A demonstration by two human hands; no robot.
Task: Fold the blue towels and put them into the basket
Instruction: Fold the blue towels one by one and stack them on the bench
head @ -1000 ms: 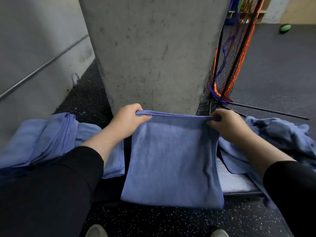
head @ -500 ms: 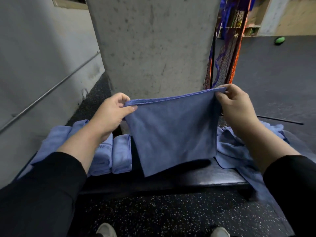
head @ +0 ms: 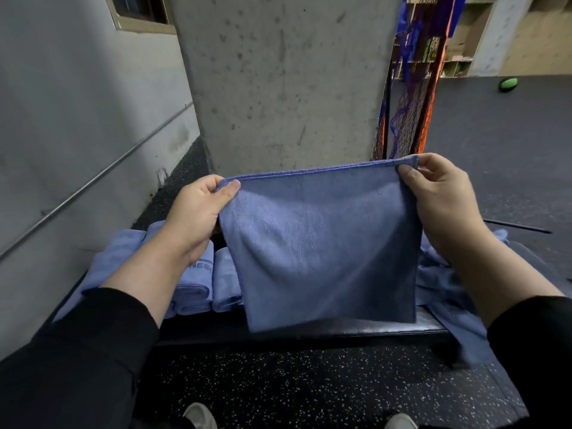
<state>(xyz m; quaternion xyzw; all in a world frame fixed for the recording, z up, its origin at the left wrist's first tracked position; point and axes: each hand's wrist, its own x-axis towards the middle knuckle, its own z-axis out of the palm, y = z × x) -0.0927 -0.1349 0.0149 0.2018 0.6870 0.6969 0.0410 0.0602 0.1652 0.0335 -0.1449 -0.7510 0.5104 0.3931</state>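
While I watch the head view, my left grip [head: 198,212] and right grip [head: 442,193] each pinch a top corner of the blue towel [head: 318,246], which hangs above the surface [head: 356,328]. If either pinch slackens, it could droop onto the folded towels [head: 201,289] at 8 o'clock, skewing the fold; I see no basket.

A person's left hand [head: 198,212] and right hand [head: 445,193] are bare, as are both forearms. Black long sleeves [head: 77,360] are pushed up short of the wrists. Below the sleeves, the rounded toes of two pale shoes [head: 199,416] show at the frame's bottom edge.
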